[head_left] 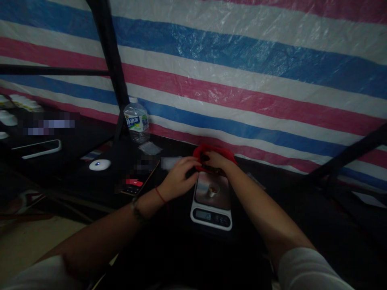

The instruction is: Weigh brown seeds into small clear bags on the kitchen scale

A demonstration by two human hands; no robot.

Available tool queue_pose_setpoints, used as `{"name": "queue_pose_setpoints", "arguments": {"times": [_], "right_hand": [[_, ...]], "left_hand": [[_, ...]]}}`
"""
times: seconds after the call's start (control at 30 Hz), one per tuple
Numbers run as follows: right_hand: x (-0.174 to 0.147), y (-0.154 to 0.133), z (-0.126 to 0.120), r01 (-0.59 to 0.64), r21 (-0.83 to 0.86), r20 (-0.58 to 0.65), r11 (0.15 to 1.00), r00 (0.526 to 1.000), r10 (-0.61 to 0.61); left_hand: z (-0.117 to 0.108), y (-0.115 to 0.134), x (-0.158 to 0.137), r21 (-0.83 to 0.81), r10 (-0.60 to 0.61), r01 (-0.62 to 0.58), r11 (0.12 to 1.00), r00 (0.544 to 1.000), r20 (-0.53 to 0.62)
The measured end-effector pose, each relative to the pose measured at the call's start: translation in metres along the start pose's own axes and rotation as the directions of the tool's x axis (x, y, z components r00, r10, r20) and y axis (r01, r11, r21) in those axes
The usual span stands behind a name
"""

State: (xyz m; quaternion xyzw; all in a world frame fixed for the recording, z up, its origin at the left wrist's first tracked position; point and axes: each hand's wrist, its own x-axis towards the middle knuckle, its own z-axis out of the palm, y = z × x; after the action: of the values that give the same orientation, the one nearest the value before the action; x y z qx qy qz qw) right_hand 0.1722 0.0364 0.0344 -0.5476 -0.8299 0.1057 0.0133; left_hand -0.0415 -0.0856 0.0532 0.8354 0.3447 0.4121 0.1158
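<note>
A bright red plastic bag or bowl-like container (226, 153) lies behind a kitchen scale (211, 221); which of the two it is I cannot tell. My right hand (217, 160) reaches into the red thing, its fingertips hidden there among dark contents. At the left rim is my left hand (180, 177), thumb and fingers apart, fingertips close to or touching the red edge. The scale has a white body, a steel plate and a lit display. On its plate sits a small round item (213, 190), pale with a brownish middle, too blurred to name.
Left of the scale lies a phone (142, 179) with a lit screen, beside small clear plastic bags (150, 148). A large plastic bottle (137, 121) stands by a black frame post (110, 52). A white oval device (100, 164) lies further left. Striped sheeting (242, 80) hangs behind.
</note>
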Motion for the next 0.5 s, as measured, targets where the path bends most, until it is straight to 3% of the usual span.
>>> {"name": "queue_pose_setpoints", "arguments": {"times": [0.07,0.13,0.23,0.3,0.33,0.4,0.5], "right_hand": [[-0.004,0.002,-0.004,0.022,0.004,0.006,1.0,1.0,-0.022],[-0.008,0.004,-0.008,0.043,-0.003,0.006,0.999,0.999,-0.043],[-0.012,0.006,-0.013,0.079,-0.033,-0.018,0.996,0.997,-0.08],[-0.015,0.007,-0.015,0.072,-0.052,-0.021,0.996,0.997,-0.073],[-0.016,0.008,-0.015,0.063,-0.054,-0.012,0.997,0.998,-0.064],[-0.02,0.009,-0.015,0.054,-0.039,0.015,0.998,0.998,-0.054],[-0.026,0.012,-0.013,0.019,-0.018,0.033,1.0,0.999,-0.019]], "left_hand": [[0.008,-0.013,0.021,0.116,-0.07,0.065,0.991,0.997,0.041],[0.011,-0.026,0.033,0.206,-0.158,0.118,0.971,0.969,0.191],[0.012,-0.035,0.033,0.261,-0.253,0.131,0.956,0.818,0.517],[0.014,-0.035,0.023,0.264,-0.256,0.106,0.959,0.728,0.636],[0.015,-0.035,0.018,0.267,-0.248,0.091,0.959,0.721,0.646],[0.019,-0.035,0.011,0.285,-0.234,0.063,0.957,0.75,0.619],[0.024,-0.037,0.016,0.301,-0.217,0.06,0.952,0.823,0.524]]}}
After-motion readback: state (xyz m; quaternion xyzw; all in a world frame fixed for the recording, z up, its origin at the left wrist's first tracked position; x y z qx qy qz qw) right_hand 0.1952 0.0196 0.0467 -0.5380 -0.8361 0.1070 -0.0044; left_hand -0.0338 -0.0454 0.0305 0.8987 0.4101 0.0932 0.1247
